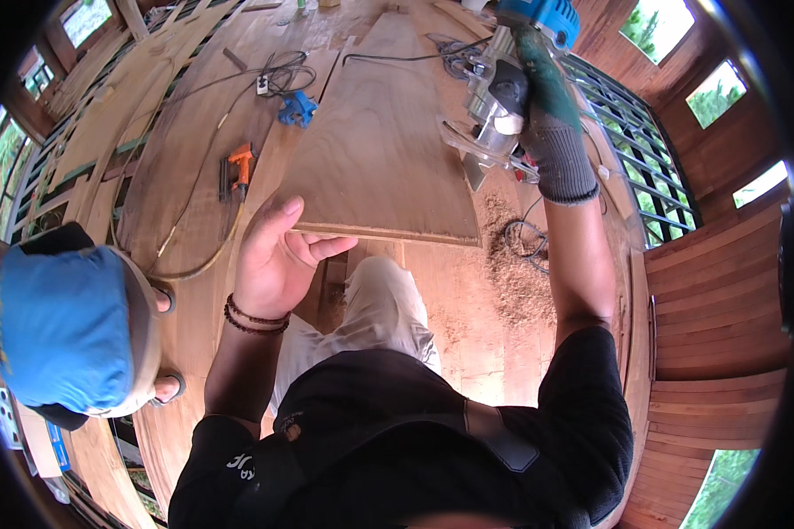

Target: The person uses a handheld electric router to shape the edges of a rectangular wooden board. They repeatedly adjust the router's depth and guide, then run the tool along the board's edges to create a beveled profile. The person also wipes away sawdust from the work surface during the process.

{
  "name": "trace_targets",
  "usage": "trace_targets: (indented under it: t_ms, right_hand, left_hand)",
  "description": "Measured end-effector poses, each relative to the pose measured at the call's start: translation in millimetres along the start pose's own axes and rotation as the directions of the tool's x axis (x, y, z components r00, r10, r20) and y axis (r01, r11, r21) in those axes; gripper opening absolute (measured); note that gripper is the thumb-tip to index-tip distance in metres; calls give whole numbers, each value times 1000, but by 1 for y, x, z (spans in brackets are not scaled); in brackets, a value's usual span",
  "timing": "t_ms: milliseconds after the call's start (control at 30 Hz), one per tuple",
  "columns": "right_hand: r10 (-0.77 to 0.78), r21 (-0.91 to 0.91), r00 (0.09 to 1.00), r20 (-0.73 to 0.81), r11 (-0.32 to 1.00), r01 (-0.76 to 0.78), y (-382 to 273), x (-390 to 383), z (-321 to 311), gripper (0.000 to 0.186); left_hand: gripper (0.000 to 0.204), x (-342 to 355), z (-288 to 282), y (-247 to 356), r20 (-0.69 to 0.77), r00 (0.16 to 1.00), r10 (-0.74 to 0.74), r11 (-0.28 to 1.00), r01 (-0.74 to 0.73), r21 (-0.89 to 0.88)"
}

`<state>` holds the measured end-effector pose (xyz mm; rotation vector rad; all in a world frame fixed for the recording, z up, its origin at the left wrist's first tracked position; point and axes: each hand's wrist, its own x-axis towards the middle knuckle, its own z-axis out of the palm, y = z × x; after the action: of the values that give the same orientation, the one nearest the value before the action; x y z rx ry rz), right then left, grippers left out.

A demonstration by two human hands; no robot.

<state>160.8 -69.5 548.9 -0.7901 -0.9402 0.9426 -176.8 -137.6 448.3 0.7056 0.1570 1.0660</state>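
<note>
My left hand [278,256], bare, grips the near end of a wide wooden board [388,150]. Its thumb lies over the top edge while the fingers reach underneath. In a grey and green work glove, my right hand [547,115] is closed on a circular saw [500,97] with a blue motor housing and a metal guard. The saw stands at the board's right edge, its blade guard pointing toward me. Where the blade meets the wood is hard to make out. The board's near end sits above my knee.
Sawdust [516,273] covers the planks right of the board. An orange nail gun [239,167] with a hose lies to the left, near a blue tool [298,108] and a tangled black cable [282,72]. A person in blue [62,326] is close at my left. Gaps show through open floor framing [631,167].
</note>
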Motion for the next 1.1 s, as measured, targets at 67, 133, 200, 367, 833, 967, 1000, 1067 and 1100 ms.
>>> trace_targets:
  t_ms: [67,133,200,367,833,967,1000,1067,1100]
  right_hand:
    - [37,-40,999,35,999,-35,-7,6,8,47]
    - [-16,-52,994,105,998,21,-11,3,15,38]
    - [-50,-60,989,142,996,59,-16,1,21,34]
    - [-53,-82,976,212,994,72,-23,1,24,30]
    - [-52,-120,981,186,990,76,-27,11,35,33]
    - [-81,-149,978,192,983,111,-25,17,30,34]
    - [-90,-161,977,196,979,122,-24,17,30,35]
    - [-109,-186,973,202,972,147,-23,17,32,35]
    - [-125,-192,971,204,967,165,-23,18,34,35]
  left_hand:
    - [40,3,-1,2,-30,999,15,1000,-16,-5]
    - [26,5,-2,6,-62,998,-3,1000,3,5]
    - [22,6,-2,10,-60,998,-9,1000,10,14]
    - [22,11,0,17,-17,1000,9,998,-8,60]
    - [33,25,2,16,34,999,2,997,1,-82]
    - [32,26,5,17,44,999,9,995,-5,-99]
    - [31,26,6,19,35,999,9,995,-5,-97]
    - [30,27,8,20,33,999,6,997,-4,-81]
    - [30,27,9,21,29,1000,-5,996,8,-89]
